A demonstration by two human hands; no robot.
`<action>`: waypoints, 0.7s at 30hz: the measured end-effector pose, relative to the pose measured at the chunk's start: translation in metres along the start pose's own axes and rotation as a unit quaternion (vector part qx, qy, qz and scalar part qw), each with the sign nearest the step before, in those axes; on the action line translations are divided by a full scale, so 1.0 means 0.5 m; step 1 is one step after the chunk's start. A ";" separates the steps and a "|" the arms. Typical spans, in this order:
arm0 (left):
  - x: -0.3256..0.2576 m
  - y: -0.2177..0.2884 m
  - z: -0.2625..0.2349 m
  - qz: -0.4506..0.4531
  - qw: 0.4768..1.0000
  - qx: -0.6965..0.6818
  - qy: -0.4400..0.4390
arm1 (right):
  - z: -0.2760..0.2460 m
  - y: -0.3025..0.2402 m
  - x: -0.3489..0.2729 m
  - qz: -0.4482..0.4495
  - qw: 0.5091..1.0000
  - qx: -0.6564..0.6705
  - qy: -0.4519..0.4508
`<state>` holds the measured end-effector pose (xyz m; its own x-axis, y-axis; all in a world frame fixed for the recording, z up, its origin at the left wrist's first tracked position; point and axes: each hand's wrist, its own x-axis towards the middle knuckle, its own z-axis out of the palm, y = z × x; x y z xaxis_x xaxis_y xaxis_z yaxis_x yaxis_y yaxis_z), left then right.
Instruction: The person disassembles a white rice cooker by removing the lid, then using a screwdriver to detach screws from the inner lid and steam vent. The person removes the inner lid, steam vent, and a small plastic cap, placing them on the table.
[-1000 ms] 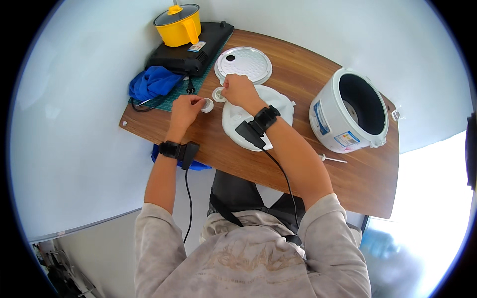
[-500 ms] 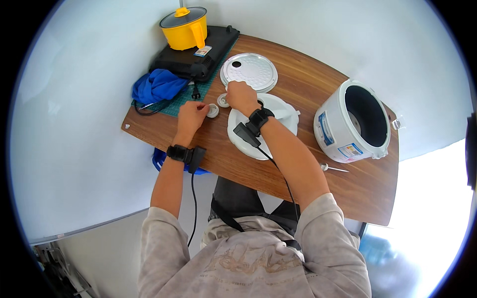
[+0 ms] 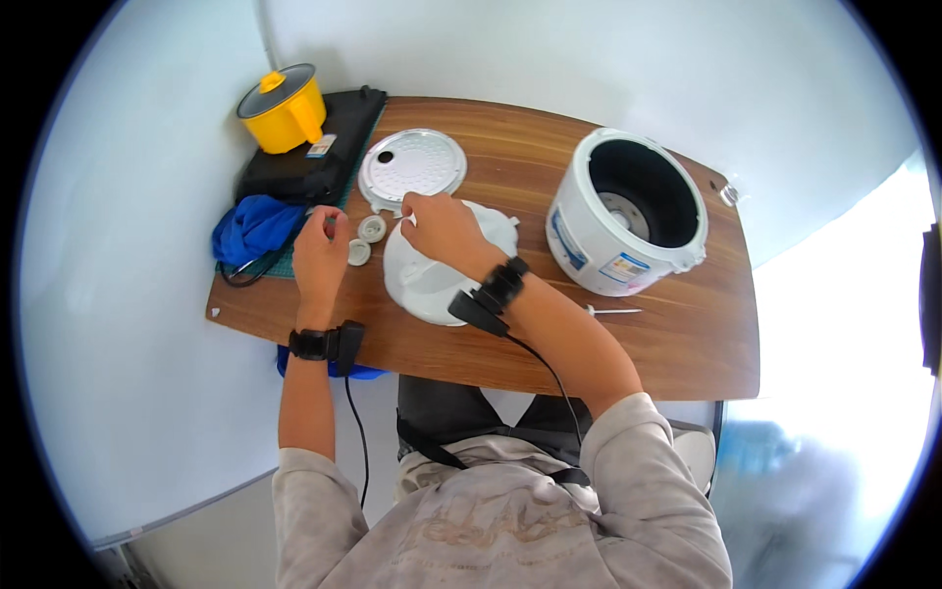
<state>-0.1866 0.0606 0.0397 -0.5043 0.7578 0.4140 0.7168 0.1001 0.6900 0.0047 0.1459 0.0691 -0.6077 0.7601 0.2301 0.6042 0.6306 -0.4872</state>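
Observation:
My left hand [image 3: 321,257] is raised above the table's left side, fingers curled in a pinch; whatever lies between them is too small to tell. Beside it, two small white round caps [image 3: 371,229] lie close together on the wood, untouched by that hand. My right hand [image 3: 444,232] hovers bent over the far left edge of a white plastic cooker lid [image 3: 432,292]. Its thumb and fingers are drawn together, and the fingertips hide anything they hold. Just beyond is a round dimpled metal inner lid [image 3: 422,165] with a dark hole.
On the right stands a white rice cooker body [image 3: 579,231] with a dark inside. A screwdriver [image 3: 616,311] lies in front of it. At left are a yellow pot [image 3: 285,123] on a black appliance [image 3: 280,177], a blue cloth [image 3: 257,231] and a green mat [image 3: 285,265].
My left hand has lifted off one white cap, which now lies beside the other. My right hand has moved off the caps toward the lid's edge. The whole view has shifted.

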 end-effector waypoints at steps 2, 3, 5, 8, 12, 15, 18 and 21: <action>0.006 0.065 -0.003 0.055 0.997 -0.044 -0.022 | -0.056 0.004 -0.060 -0.024 1.000 0.005 0.007; 0.006 0.095 0.001 0.076 0.993 -0.076 -0.038 | -0.098 -0.011 -0.105 -0.039 0.999 0.010 0.022; 0.007 0.167 0.017 0.117 0.982 -0.123 -0.081 | -0.190 -0.029 -0.192 -0.058 0.997 0.003 0.051; -0.004 0.279 0.045 0.172 0.958 -0.157 -0.168 | -0.297 -0.019 -0.303 -0.040 0.995 0.006 0.093; -0.030 0.392 0.088 0.255 0.915 -0.187 -0.250 | -0.472 -0.002 -0.386 0.125 0.986 0.010 0.113; -0.041 0.475 0.104 0.281 0.886 -0.184 -0.321 | -0.558 0.072 -0.417 0.197 0.971 -0.007 0.133; -0.042 0.499 0.134 0.333 0.864 -0.150 -0.347 | -0.593 0.145 -0.436 0.188 0.971 -0.049 0.141; -0.044 0.503 0.162 0.429 0.837 -0.135 -0.311 | -0.607 0.182 -0.437 0.169 0.976 -0.059 0.125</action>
<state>0.0437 0.1213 0.1561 0.5491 0.6737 0.4946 0.5097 -0.7389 0.4408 0.3490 0.0848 0.2302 -0.2279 0.9331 0.2783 0.8125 0.3397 -0.4737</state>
